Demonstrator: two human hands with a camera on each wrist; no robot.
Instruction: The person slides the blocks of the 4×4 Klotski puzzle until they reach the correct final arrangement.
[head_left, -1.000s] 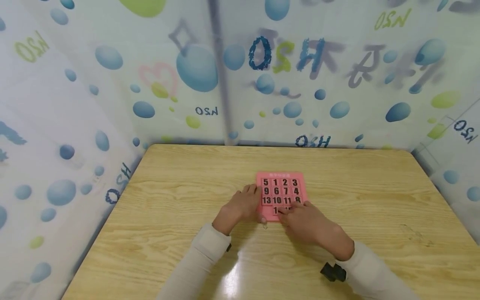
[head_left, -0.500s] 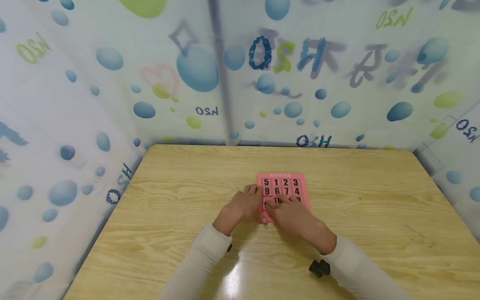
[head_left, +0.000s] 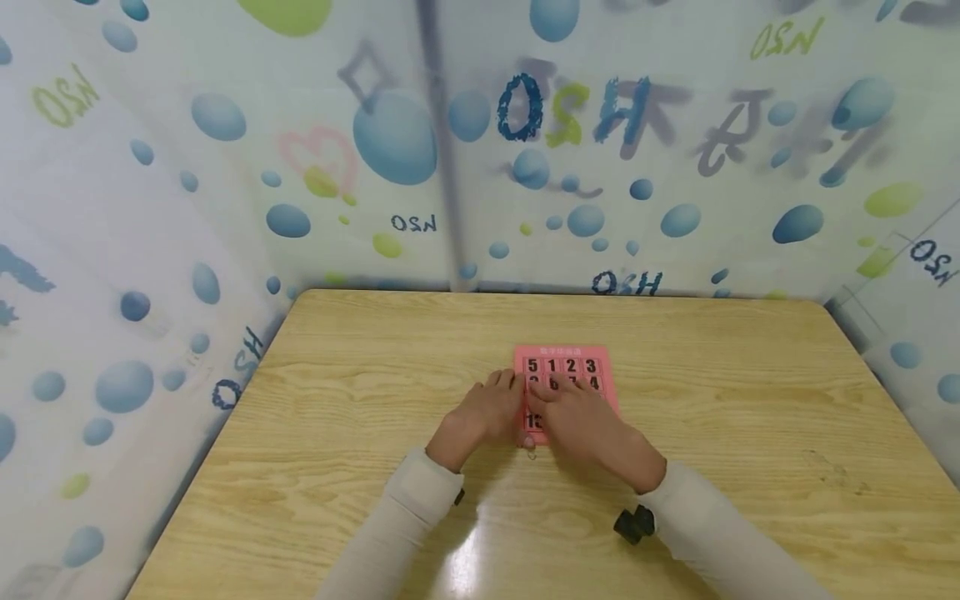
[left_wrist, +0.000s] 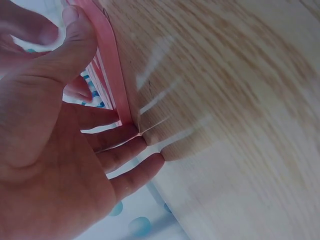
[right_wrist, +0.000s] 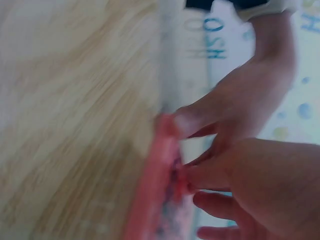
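Note:
A pink sliding number puzzle [head_left: 564, 352] lies flat on the wooden table. Its top row reads 5, 1, 2, 3. My left hand [head_left: 486, 410] holds the board's left side, the thumb at the near left corner and the other fingers along the edge. In the left wrist view the fingertips [left_wrist: 156, 159] touch the tabletop beside the board. My right hand [head_left: 588, 423] lies over the board, fingertips on the tiles at its left half, covering most of the middle and lower rows. A tile [head_left: 533, 422] shows at bottom left, its number partly covered.
The wooden table [head_left: 360, 350] extends around the board on every side. Patterned cloth walls [head_left: 480, 192] with blue and green spots stand behind and beside it. A small ring [head_left: 532, 454] sits at the board's near edge. The right wrist view is blurred.
My right hand has moved left across the board, then slightly up. The 13 tile has slid down into the bottom-left gap. My left hand has stayed in place.

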